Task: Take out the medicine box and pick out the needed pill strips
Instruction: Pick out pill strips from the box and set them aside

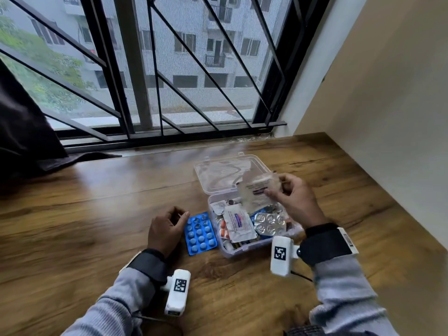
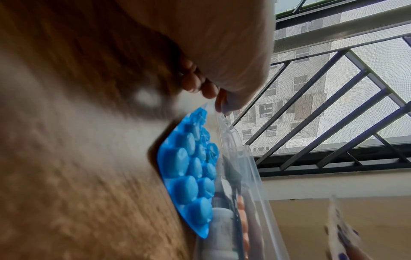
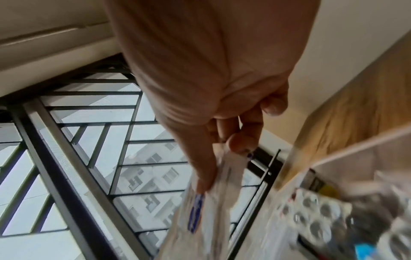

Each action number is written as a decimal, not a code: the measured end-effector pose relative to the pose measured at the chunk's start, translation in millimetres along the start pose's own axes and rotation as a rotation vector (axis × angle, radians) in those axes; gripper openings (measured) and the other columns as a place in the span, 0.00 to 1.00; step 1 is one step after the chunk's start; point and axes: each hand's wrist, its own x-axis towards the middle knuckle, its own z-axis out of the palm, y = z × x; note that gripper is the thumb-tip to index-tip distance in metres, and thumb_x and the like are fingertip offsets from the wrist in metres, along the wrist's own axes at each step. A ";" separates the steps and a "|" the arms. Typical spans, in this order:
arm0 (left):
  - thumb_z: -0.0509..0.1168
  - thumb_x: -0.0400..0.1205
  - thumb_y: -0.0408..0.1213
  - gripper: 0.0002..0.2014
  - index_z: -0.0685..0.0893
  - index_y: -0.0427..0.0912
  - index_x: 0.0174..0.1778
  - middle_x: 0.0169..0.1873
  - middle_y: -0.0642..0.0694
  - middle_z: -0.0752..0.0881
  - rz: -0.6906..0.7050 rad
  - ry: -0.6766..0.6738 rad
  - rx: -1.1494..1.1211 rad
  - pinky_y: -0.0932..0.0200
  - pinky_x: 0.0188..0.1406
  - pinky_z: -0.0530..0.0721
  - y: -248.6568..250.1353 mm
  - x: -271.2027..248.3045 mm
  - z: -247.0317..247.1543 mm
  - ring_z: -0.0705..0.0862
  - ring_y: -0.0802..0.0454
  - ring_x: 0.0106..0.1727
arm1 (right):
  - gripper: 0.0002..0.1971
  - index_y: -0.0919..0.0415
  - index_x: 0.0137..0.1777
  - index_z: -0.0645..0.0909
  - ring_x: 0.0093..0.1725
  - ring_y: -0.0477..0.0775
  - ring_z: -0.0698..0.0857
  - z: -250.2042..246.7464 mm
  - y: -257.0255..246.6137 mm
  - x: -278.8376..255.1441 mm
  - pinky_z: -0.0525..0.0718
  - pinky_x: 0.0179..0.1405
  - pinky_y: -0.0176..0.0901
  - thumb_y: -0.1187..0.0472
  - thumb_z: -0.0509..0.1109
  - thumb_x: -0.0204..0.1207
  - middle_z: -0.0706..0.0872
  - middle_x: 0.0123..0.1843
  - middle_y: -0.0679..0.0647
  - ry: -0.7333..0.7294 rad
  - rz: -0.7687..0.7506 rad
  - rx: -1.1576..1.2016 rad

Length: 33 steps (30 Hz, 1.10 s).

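The clear medicine box (image 1: 244, 249) stands on the wooden table with its lid (image 1: 213, 175) laid back. Inside lie a silver blister strip (image 1: 270, 223), a white sachet (image 1: 238, 223) and orange capsules (image 1: 224, 232). A blue pill strip (image 1: 200, 234) lies flat on the table against the box's left side. My left hand (image 1: 180, 214) rests on the table left of this strip, fingers loosely curled, thumb tip near its far corner (image 2: 206, 107). Above the box, my right hand (image 1: 274, 190) pinches another white sachet (image 1: 254, 190) between thumb and fingers (image 3: 239, 142).
A window with a black metal grille (image 1: 169, 93) runs along the table's far edge. A dark curtain (image 1: 21, 129) hangs at the far left. A beige wall (image 1: 388, 105) borders the table on the right. Bare wooden tabletop (image 1: 84, 202) stretches left of my hands.
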 end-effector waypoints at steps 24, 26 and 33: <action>0.68 0.72 0.50 0.07 0.80 0.55 0.30 0.20 0.51 0.82 0.023 0.007 0.006 0.60 0.27 0.75 1.9 0.1 0.4 0.78 0.61 0.24 | 0.04 0.45 0.46 0.87 0.43 0.46 0.86 17.3 34.5 -20.9 0.81 0.48 0.44 0.50 0.76 0.72 0.89 0.45 0.39 0.052 0.020 -0.537; 0.67 0.71 0.51 0.07 0.80 0.54 0.30 0.20 0.51 0.82 0.020 0.003 0.007 0.59 0.27 0.75 0.5 0.1 0.5 0.78 0.60 0.24 | 0.07 0.44 0.51 0.86 0.43 0.48 0.87 9.9 33.3 -17.9 0.85 0.51 0.52 0.52 0.74 0.75 0.91 0.48 0.42 0.136 0.007 -0.515; 0.67 0.72 0.51 0.08 0.81 0.52 0.32 0.20 0.51 0.82 0.025 0.001 0.027 0.57 0.27 0.76 -2.3 1.2 1.0 0.77 0.58 0.23 | 0.07 0.48 0.47 0.85 0.35 0.52 0.85 -13.5 26.5 -18.7 0.84 0.34 0.46 0.54 0.77 0.70 0.88 0.37 0.46 0.487 -0.065 -0.368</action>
